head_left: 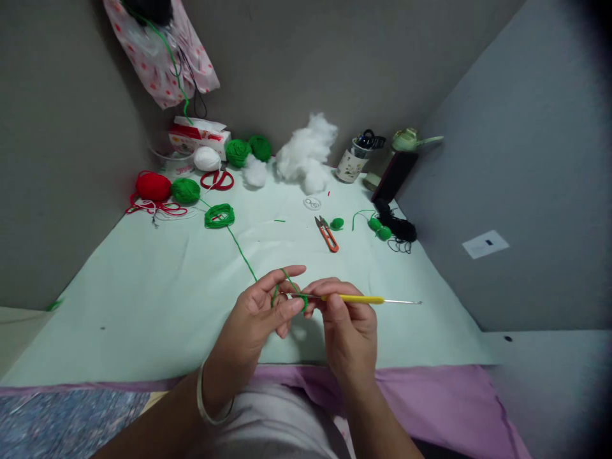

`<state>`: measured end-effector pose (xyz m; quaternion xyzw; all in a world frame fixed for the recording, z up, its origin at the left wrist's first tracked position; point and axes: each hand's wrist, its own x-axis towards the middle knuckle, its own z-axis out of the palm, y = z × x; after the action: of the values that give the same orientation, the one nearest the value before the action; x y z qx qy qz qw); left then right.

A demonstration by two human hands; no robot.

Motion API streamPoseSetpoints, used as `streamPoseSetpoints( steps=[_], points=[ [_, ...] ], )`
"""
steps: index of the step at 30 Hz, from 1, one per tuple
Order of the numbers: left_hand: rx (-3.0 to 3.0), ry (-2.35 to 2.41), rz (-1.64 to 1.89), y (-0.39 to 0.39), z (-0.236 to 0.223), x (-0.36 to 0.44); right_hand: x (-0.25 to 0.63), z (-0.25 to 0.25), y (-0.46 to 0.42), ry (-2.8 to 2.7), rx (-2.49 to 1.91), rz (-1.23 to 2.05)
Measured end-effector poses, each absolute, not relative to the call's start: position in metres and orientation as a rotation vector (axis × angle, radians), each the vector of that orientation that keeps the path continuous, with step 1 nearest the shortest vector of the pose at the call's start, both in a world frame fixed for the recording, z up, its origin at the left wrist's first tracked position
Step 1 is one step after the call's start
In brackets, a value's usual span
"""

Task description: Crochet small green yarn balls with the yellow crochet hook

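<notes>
While green yarnwork (305, 304) is finger-pinched by the left hand (261, 311), a yellow-handled hook (361, 299), levelled crosswise at it, is clamped in the right hand's (351, 331) fingers.

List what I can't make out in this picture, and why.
All in the head view:
- Stitches of the green piece: too small, partly under the thumb of the left hand.
- Whether the yellow hook catches the green yarn: too small.
- Spotted pink cloth: top cut off by the upper edge.
- Black item: lower end hidden by the cup.
</notes>
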<state>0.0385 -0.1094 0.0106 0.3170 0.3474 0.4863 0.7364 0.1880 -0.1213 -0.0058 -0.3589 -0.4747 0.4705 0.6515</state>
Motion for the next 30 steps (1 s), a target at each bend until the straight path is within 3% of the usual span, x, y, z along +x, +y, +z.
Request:
streamPoseSetpoints(
  steps=[5,13,20,30],
  points=[
    [0.540,0.676,0.991,-0.107,0.015,0.035,0.188,-0.005,-0.121,-1.097,-0.826,1.014],
    [0.438,0.619,0.906,-0.106,0.016,0.031,0.195,0.002,-0.110,-0.767,-0.860,1.400],
    [0.779,0.826,1.057,-0.111,0.012,0.039,0.188,-0.005,-0.121,-1.064,-0.818,1.083],
    [0.817,0.898,1.055,-0.114,0.020,0.032,0.190,0.004,-0.117,-0.967,-0.804,1.189]
  ],
)
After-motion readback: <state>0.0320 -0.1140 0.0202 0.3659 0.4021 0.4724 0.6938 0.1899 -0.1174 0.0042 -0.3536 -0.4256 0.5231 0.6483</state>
